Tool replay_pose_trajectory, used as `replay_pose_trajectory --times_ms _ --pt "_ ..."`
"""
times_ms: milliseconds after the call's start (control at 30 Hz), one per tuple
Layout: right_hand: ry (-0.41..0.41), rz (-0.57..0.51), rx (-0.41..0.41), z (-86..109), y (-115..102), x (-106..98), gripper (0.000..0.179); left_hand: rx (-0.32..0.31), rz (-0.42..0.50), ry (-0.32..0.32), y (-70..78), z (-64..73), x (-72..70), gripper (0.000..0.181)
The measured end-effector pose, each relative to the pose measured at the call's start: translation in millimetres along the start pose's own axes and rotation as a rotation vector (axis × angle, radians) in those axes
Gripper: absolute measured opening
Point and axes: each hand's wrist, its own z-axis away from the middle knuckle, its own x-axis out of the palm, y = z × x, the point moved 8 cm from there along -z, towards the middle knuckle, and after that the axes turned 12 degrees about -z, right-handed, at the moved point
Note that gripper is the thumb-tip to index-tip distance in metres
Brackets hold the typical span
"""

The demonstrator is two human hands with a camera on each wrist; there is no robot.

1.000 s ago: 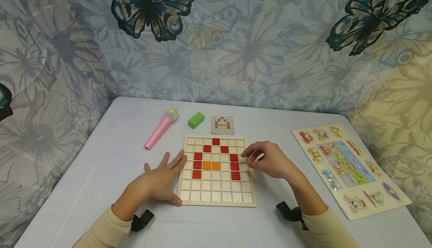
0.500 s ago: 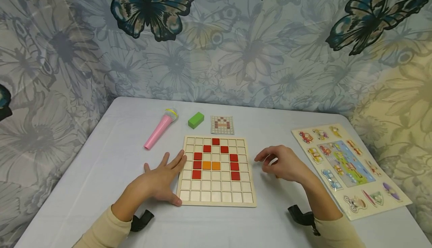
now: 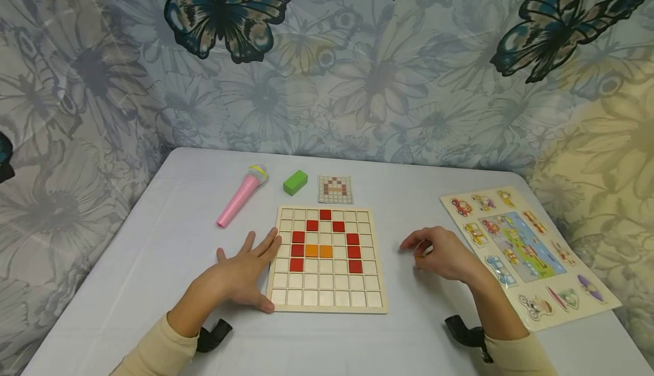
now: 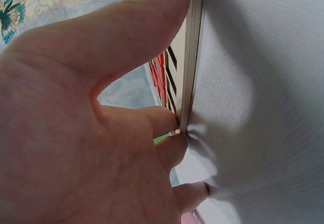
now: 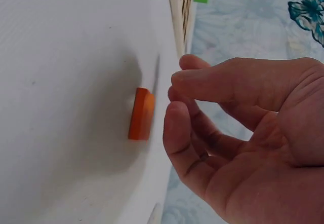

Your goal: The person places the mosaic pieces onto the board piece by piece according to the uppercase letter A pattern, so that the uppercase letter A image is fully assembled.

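Note:
My left hand [image 3: 239,276] lies spread at the left side of a wooden grid board [image 3: 327,309], its thumb and fingertips touching the edge. In the left wrist view, the thumb [image 4: 147,21] lies along the board's side. Red tiles [image 3: 353,252] and two orange tiles [image 3: 325,251] sit in the board's squares. To the right of the board, my right hand [image 3: 443,255] hovers over the table with loosely bent fingers and nothing between them. In the right wrist view, a loose orange tile [image 5: 140,113] lies on the table just below the fingertips, apart from them.
Behind the board are a pink toy microphone [image 3: 240,197], a green block [image 3: 295,183] and a small pattern card [image 3: 335,189]. A picture puzzle board [image 3: 531,257] lies at the right of the white table [image 3: 327,347], near my right forearm.
My right hand has left the board's right edge and moved right and slightly toward me, over the loose orange tile. The left hand has stayed at the board. The tiles on the board look the same.

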Motion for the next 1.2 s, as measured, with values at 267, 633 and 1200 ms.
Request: replay_pose_trajectory --times_ms 267,633,1200 --pt "0.01 0.021 -0.004 5.1 3.6 -1.3 0.037 0.002 0.003 0.003 -0.3 0.5 0.6 0.133" --pt "0.018 0.024 0.054 9.9 18.6 -2.4 0.039 0.005 0.009 0.01 0.6 2.2 -1.1 0.133" --pt "0.051 0.001 0.063 10.0 25.0 -2.9 0.029 0.0 0.011 0.009 0.7 2.4 -0.8 0.133"
